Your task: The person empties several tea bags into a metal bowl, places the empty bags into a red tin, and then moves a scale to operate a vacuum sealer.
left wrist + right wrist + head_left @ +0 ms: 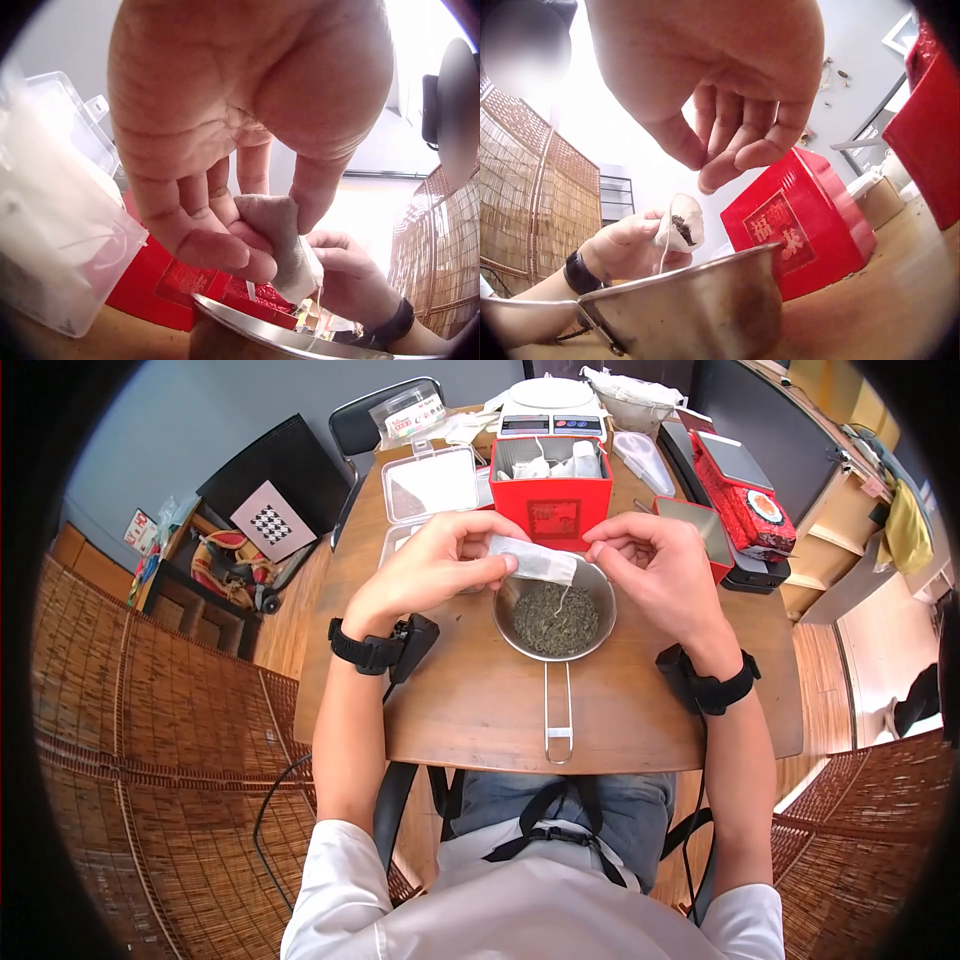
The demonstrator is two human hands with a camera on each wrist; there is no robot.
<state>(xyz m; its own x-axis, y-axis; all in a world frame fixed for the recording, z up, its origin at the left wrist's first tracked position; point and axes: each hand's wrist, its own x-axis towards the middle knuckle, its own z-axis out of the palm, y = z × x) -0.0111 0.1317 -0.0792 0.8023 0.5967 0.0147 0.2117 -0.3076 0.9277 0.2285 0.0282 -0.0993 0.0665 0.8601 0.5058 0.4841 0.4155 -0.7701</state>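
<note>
My left hand (pixel 440 565) pinches a small white tea bag (pixel 540 563) between thumb and fingers over a metal pot (pixel 503 628). Dark leaf bits show at the bag's mouth (pixel 682 229) in the right wrist view. A white string (pixel 665 251) hangs from the bag toward the pot. Dried green tea leaves (pixel 555 622) fill the pot's bottom, and its wire handle (pixel 558 732) points toward me. Just right of the bag, my right hand (pixel 655 565) has thumb and forefinger tips together above the pot's rim, with nothing visible between them.
Behind the pot stands a red box (pixel 553 510) holding white packets. A kitchen scale (pixel 553 422) is at the back, with a clear plastic case (pixel 432 485) on the left. To the right are an opened red tin (pixel 697 525) and a red package (pixel 745 500).
</note>
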